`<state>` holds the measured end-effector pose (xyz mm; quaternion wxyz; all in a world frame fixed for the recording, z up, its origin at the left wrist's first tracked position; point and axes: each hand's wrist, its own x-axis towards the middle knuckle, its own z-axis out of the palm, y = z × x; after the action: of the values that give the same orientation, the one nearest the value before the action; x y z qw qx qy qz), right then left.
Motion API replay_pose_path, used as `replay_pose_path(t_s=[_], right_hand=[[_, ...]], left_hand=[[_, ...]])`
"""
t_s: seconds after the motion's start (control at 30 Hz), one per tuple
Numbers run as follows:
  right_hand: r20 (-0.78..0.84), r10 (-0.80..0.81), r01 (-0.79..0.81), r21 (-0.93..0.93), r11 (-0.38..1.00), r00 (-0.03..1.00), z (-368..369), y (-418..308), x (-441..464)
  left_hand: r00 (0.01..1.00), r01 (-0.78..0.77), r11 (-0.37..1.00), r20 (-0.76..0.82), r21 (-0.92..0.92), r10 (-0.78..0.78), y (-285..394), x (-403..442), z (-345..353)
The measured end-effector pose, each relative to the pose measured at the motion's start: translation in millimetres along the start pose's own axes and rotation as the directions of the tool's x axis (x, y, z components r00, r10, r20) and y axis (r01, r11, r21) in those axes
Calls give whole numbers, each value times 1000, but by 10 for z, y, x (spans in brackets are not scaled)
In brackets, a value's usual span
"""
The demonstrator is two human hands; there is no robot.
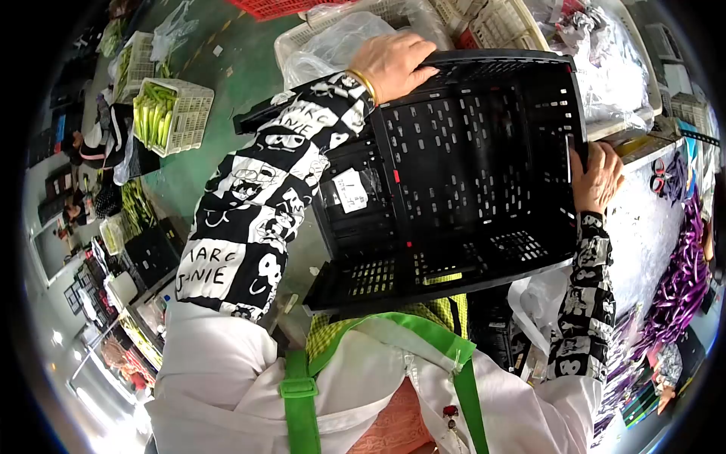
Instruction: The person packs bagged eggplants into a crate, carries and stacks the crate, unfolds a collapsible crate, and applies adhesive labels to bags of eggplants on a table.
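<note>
A black plastic crate with slotted walls is tilted in front of my chest, its open side facing me. Nothing lies inside it. My left hand is closed over its far rim, a gold bangle on the wrist. On the right, my right hand grips the crate's side wall near the handle slot. A white paper label is stuck to the left inner part of the crate. The near wall of the crate rests close to my green-strapped apron.
Pale crates with plastic bags stand beyond the crate. A white crate of long green vegetables sits on the green floor at left. On the right, a pale work surface bears purple eggplants and scissors.
</note>
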<state>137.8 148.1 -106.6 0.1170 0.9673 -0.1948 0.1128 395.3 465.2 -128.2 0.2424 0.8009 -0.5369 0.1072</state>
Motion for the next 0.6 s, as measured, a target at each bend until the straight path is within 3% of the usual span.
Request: replay_pose_path(t_s=[0.03,0.1,0.13,0.17,0.2,0.23,0.3,0.33,0.43,0.5,0.6], right_hand=[[-79,14,-16,-14,1000,997,18,-30,34],[23,126,-125,-29,992,992,105,-39,29],[34,106,-105,-21,994,994,121,-28,28],[46,86,-85,-13,996,995,123,-17,21],[48,84,-85,9,996,995,126,-12,20],[48,85,-85,12,996,995,127,-12,29],[93,87,-86,-18,996,992,121,-2,23],[89,60,-59,-17,998,994,137,20,24],[76,47,-46,-17,999,996,170,34,33],[176,83,-78,-34,996,981,134,15,73],[144,68,-59,-63,996,987,153,8,81]], left_hand=[[970,-154,988,-195,-13,148,-32,-14,23],[952,-207,978,-226,10,204,175,-260,-123],[942,-233,972,-244,10,228,300,-460,-128],[977,-172,982,-140,-76,161,406,-759,-137],[999,-38,994,-23,-98,36,533,-1018,-148],[967,217,963,167,-158,-190,566,-1363,-37],[779,605,793,258,-70,-571,581,-1983,157],[671,691,721,326,50,-666,533,-2235,242],[705,675,738,287,7,-648,498,-2526,322],[699,676,734,366,-60,-614,484,-2582,377],[773,586,809,333,-48,-540,546,-2511,379]])
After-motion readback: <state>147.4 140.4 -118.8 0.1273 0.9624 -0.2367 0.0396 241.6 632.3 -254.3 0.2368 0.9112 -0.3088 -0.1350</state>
